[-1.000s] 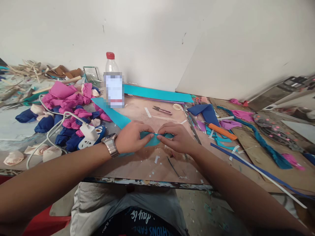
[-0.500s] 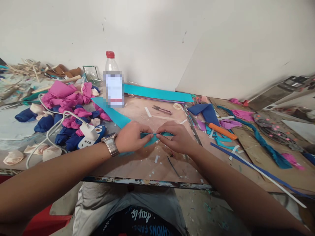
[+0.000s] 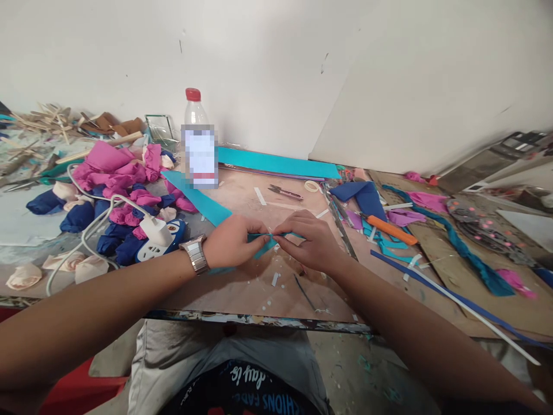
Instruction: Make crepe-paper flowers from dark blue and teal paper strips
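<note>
A teal strip (image 3: 203, 203) runs from beside the bottle down to my hands over the middle of the table. My left hand (image 3: 235, 239), with a metal watch on its wrist, pinches the strip between thumb and fingers. Close against it on the right, my right hand (image 3: 306, 239) also pinches the teal material, and the fingertips of both hands nearly touch. The bit between the fingertips is mostly hidden. A piece of the same teal colour shows beneath my left hand.
A red-capped bottle (image 3: 196, 115) stands behind my left hand. Pink and navy fabric bundles (image 3: 114, 173) and a power strip (image 3: 151, 248) lie left. Small scissors (image 3: 285, 192) and a tape roll (image 3: 313, 186) lie beyond my hands, an orange cutter (image 3: 391, 230) right.
Both hands keep their pinch on the teal strip. The fingertips have shifted very slightly, and my right hand's fingers sit a little higher.
</note>
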The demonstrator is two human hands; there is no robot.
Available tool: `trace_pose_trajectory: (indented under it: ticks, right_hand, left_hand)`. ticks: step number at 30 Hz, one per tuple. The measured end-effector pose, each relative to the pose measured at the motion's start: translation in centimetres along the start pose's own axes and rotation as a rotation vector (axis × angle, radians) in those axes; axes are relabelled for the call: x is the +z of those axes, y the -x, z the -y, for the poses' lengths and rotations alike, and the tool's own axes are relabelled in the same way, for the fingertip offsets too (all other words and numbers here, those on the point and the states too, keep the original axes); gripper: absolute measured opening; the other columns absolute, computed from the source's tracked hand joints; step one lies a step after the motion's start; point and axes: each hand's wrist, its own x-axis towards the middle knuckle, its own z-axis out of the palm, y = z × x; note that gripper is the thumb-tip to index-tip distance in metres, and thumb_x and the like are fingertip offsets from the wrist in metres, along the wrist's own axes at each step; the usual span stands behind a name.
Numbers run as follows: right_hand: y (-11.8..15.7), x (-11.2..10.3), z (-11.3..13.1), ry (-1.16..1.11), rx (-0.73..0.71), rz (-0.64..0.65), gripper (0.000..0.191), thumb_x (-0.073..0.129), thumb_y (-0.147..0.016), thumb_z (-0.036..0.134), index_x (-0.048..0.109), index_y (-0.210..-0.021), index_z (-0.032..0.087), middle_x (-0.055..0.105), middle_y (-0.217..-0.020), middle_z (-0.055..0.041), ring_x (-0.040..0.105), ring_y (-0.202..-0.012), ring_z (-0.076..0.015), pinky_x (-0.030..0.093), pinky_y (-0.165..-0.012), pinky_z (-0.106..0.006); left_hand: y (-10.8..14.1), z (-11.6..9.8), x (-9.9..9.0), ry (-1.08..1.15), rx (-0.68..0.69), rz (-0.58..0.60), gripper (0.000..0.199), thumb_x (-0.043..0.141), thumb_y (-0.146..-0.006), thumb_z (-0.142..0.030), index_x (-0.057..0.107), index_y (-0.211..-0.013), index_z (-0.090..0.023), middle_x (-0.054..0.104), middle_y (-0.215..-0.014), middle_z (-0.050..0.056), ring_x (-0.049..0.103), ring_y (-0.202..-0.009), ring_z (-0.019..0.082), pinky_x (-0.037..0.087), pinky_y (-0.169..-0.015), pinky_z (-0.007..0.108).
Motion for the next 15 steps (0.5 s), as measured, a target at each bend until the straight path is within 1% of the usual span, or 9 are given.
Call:
trace_pose_trajectory:
  ticks: [4,8,12,14,15]
  right_hand:
    - [-0.03,-0.06,0.18,0.016,-0.022,0.004,0.006,0.067,-0.095,0.027,0.073,-0.095,0.025,0.078,-0.085,-0.0035,0.069,-0.081,-0.0199,0.050,-0.083,-0.039]
    - [-0.01,-0.12,0.32,-0.001,-0.059,0.026,0.008,0.066,-0.094,0.023,0.072,-0.098,0.025,0.078,-0.089,-0.0036,0.070,-0.083,-0.0202,0.050,-0.085,-0.040]
    - [0.03,-0.10,0.22,0.019,-0.045,0.020,0.008,0.065,-0.094,0.023,0.073,-0.095,0.025,0.079,-0.090,-0.0038,0.071,-0.084,-0.0200,0.049,-0.085,-0.040]
    - [0.00,-0.09,0.19,0.023,-0.046,0.017,0.009,0.065,-0.095,0.023,0.073,-0.094,0.025,0.079,-0.091,-0.0037,0.071,-0.084,-0.0198,0.049,-0.085,-0.040]
    - [-0.03,-0.10,0.20,0.020,-0.053,0.014,0.009,0.065,-0.095,0.023,0.073,-0.093,0.026,0.079,-0.090,-0.0036,0.071,-0.084,-0.0196,0.049,-0.085,-0.040]
  left_hand:
    - [-0.10,-0.07,-0.07,0.070,-0.034,0.010,0.023,0.056,-0.091,-0.027,0.076,-0.085,-0.018,0.072,-0.072,-0.001,0.060,-0.065,0.015,0.040,-0.062,0.027]
    - [-0.19,-0.15,-0.07,0.111,-0.059,0.010,0.021,0.056,-0.089,-0.023,0.076,-0.084,-0.018,0.070,-0.071,-0.002,0.058,-0.066,0.014,0.041,-0.063,0.027]
    - [-0.16,-0.31,-0.14,0.154,-0.055,0.019,0.020,0.055,-0.085,-0.017,0.075,-0.085,-0.017,0.072,-0.076,-0.002,0.060,-0.069,0.014,0.044,-0.065,0.027]
    - [-0.12,-0.40,-0.21,0.164,-0.046,0.020,0.020,0.055,-0.085,-0.017,0.074,-0.085,-0.017,0.073,-0.078,-0.001,0.062,-0.072,0.015,0.045,-0.067,0.027]
    - [-0.11,-0.42,-0.23,0.157,-0.043,0.018,0.019,0.055,-0.087,-0.020,0.074,-0.084,-0.017,0.073,-0.077,-0.001,0.061,-0.071,0.015,0.044,-0.066,0.027]
